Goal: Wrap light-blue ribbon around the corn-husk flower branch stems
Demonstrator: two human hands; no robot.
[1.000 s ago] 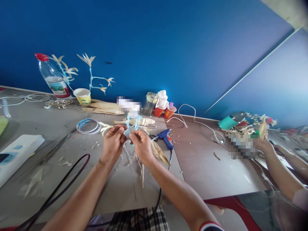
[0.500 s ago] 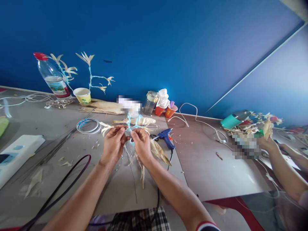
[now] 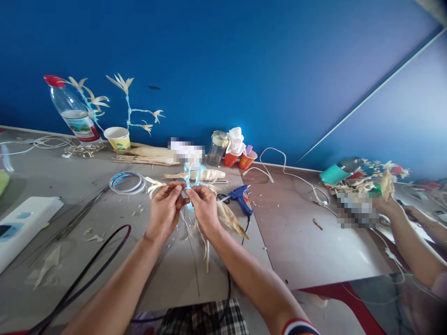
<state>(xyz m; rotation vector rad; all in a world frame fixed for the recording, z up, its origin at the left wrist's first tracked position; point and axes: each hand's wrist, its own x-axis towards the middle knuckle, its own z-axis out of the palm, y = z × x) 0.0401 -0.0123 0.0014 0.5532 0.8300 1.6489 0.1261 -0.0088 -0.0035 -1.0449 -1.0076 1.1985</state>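
Note:
Above the middle of the table, my left hand (image 3: 165,207) and my right hand (image 3: 205,208) meet, fingers closed in a pinch. Between them is a stem wrapped in light blue tape (image 3: 188,176). Both sets of fingertips press on its lower part, and a blue piece shows just below them. Which bit each fingertip grips is partly hidden. Pale dried husk petals (image 3: 153,186) stick out beside my left hand. Right of my right hand lie a dried corn husk (image 3: 232,221) and a blue glue gun (image 3: 240,199). Under my hands runs a thin wire (image 3: 193,263).
Rolls of tape (image 3: 127,182) and a bundle of wires (image 3: 85,209) lie left, near a white power strip (image 3: 38,218). A bottle (image 3: 75,114), a paper cup (image 3: 118,138) and a glass jar (image 3: 217,149) line the wall. A co-worker's arm (image 3: 408,237) reaches in at right.
My right fingertips have shifted slightly on the blue stem, closer to my left fingers. Both hands keep their pinch, and the whole view has moved a little.

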